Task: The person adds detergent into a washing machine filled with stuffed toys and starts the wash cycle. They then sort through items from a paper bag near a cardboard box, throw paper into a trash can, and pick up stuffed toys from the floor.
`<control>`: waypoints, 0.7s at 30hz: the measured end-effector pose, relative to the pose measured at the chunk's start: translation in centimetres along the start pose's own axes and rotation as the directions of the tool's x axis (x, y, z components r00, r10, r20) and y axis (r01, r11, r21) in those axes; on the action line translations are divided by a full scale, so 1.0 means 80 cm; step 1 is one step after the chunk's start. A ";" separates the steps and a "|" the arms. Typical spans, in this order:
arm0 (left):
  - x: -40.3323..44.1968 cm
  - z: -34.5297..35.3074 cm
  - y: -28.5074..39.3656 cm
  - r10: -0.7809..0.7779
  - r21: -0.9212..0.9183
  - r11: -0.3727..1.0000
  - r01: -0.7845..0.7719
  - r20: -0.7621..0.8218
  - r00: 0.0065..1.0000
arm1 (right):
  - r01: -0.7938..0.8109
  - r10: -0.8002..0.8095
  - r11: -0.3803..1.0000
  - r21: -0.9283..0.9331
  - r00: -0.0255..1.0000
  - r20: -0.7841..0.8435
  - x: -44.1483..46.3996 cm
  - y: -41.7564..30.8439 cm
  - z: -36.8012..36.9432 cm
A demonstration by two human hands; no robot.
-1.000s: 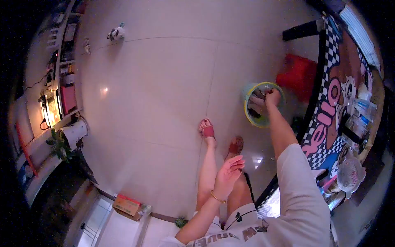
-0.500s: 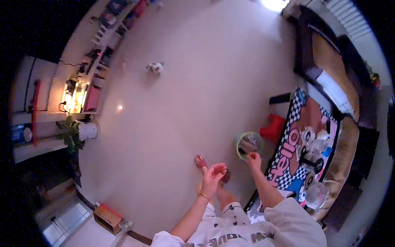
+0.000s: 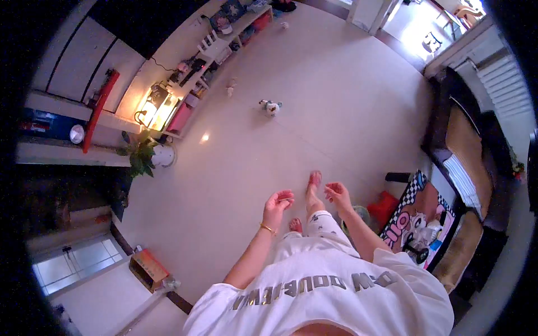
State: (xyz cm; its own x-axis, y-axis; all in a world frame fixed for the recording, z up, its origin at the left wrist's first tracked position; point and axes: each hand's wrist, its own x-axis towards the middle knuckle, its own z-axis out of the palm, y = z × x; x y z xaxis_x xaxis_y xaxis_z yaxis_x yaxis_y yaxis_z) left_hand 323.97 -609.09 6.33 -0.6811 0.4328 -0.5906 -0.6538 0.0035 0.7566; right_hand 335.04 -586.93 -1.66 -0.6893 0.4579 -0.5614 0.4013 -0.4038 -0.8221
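Note:
My left hand [image 3: 277, 206] is held out in front of my body, palm up with the fingers curled in. A thin pale bit shows at its fingertips, too small to name. My right hand [image 3: 338, 198] hovers a short way to the right, its fingers loosely bent and apart, with nothing visible in them. Under my right forearm is a round greenish bin [image 3: 362, 213], partly hidden by the arm. Both hands are in mid-air above the floor, apart from each other.
A table with a checkered cartoon cover [image 3: 424, 210] stands at the right, a red stool [image 3: 384, 208] beside it. A small toy [image 3: 271, 107] lies on the floor [image 3: 241, 145] ahead. At the left are a potted plant [image 3: 141, 154] and a cardboard box [image 3: 149, 270]; a sofa [image 3: 465, 137] is far right.
My right hand has left the bin and come closer to my left hand. My view has turned, my feet have stepped, and the bin and table now sit further right.

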 end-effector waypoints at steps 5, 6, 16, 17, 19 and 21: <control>0.085 -0.023 0.064 0.048 -0.051 0.997 -0.053 -0.095 0.994 | -0.027 0.036 0.995 -0.100 0.996 0.083 0.095 -0.111 0.008; 0.108 -0.027 0.077 0.060 -0.057 0.996 -0.067 -0.123 0.991 | -0.048 0.060 0.992 -0.120 0.993 0.097 0.122 -0.132 0.008; 0.258 -0.029 0.259 0.085 -0.233 0.958 -0.166 -0.323 0.943 | -0.072 0.116 0.983 -0.169 0.957 0.266 0.364 -0.321 0.094; 0.276 -0.039 0.272 0.077 -0.212 0.965 -0.158 -0.345 0.935 | -0.083 0.125 0.984 -0.155 0.950 0.286 0.381 -0.333 0.113; 0.315 -0.055 0.298 0.081 -0.221 0.961 -0.168 -0.356 0.931 | -0.109 0.144 0.986 -0.125 0.937 0.318 0.416 -0.356 0.152; 0.361 -0.079 0.324 0.058 -0.243 0.958 -0.154 -0.361 0.931 | -0.183 0.199 0.980 -0.081 0.928 0.314 0.450 -0.376 0.199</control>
State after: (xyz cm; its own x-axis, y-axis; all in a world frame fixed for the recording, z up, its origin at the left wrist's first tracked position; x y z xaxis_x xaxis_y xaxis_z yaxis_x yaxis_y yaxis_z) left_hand 285.29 -602.18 7.15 -0.7907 0.0776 -0.6073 -0.6016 -0.2827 0.7471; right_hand 288.59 -570.90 4.36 -0.7491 0.0962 -0.6554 0.5683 -0.4150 -0.7105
